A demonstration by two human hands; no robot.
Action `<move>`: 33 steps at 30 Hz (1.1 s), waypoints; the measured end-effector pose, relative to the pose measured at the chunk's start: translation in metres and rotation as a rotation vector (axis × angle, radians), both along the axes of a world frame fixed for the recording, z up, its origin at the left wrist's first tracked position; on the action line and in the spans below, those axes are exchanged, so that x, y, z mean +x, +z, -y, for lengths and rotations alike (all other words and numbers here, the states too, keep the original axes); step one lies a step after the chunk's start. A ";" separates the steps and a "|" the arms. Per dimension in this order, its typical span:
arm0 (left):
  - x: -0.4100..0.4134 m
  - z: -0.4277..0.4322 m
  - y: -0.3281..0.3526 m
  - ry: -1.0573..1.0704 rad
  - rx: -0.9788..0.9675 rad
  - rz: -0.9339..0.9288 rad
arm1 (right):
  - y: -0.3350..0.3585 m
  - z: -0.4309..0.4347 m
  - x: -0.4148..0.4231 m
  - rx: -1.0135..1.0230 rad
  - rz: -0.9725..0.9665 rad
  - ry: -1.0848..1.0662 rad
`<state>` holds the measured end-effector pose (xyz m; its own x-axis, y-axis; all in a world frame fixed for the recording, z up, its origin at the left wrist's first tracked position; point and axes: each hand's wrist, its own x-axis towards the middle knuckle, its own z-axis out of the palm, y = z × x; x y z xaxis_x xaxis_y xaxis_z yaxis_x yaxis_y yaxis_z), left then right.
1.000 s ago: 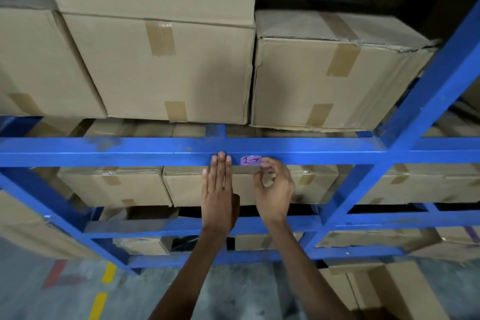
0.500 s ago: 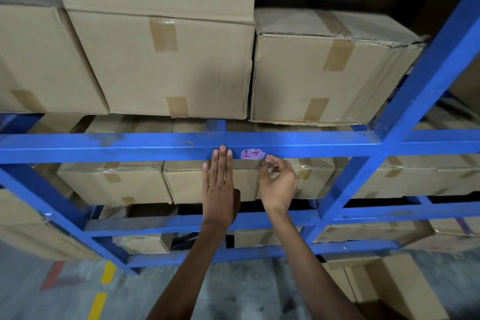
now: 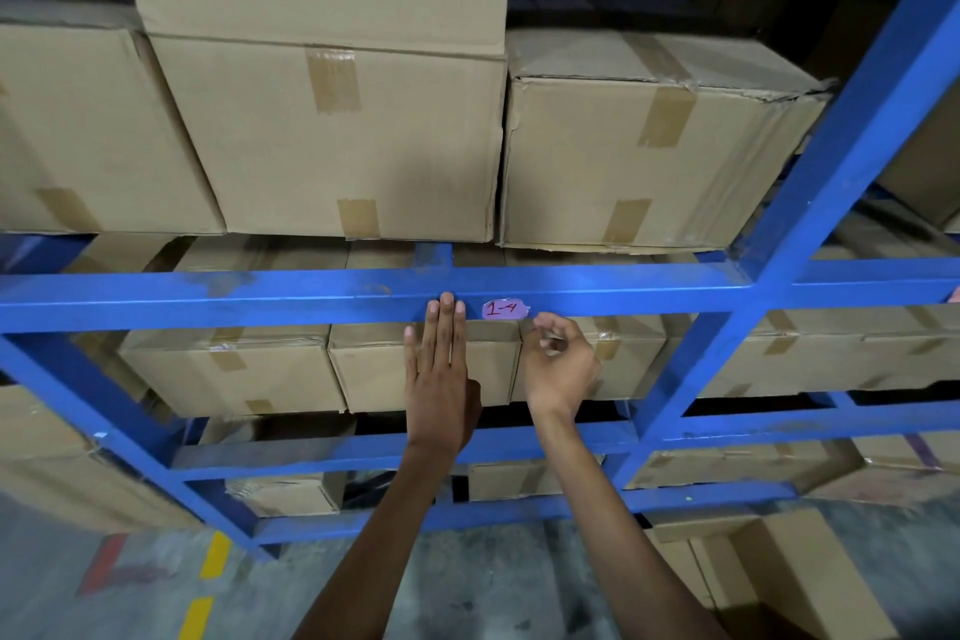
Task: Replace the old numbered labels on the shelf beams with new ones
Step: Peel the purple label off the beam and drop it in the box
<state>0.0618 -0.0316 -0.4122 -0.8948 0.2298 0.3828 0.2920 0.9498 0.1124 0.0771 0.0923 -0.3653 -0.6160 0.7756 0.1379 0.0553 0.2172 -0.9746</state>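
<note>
Head view shows one pink label (image 3: 505,310) (marked "1-4" in red) stuck on the front face of the blue horizontal shelf beam (image 3: 260,296). Left hand (image 3: 439,374) lies flat and open, four fingers together, their tips touching the beam just left of the label. Right hand (image 3: 558,369) sits just below and right of the label, fingers loosely curled, thumb and forefinger near its right edge; whether they pinch it I cannot tell. Three large cardboard boxes (image 3: 343,140) rest on the level above the beam, a fourth stacked on the middle one. One blue upright (image 3: 831,182) slants at right.
</note>
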 end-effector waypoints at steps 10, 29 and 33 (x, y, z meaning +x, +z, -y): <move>0.001 0.000 0.001 0.000 0.003 -0.005 | 0.007 0.001 -0.013 -0.163 -0.060 -0.015; 0.001 0.002 0.001 -0.018 0.014 -0.024 | 0.010 -0.005 -0.016 -0.115 0.122 0.075; 0.002 0.002 0.002 -0.012 0.007 -0.011 | 0.015 -0.011 -0.015 -0.007 0.177 0.113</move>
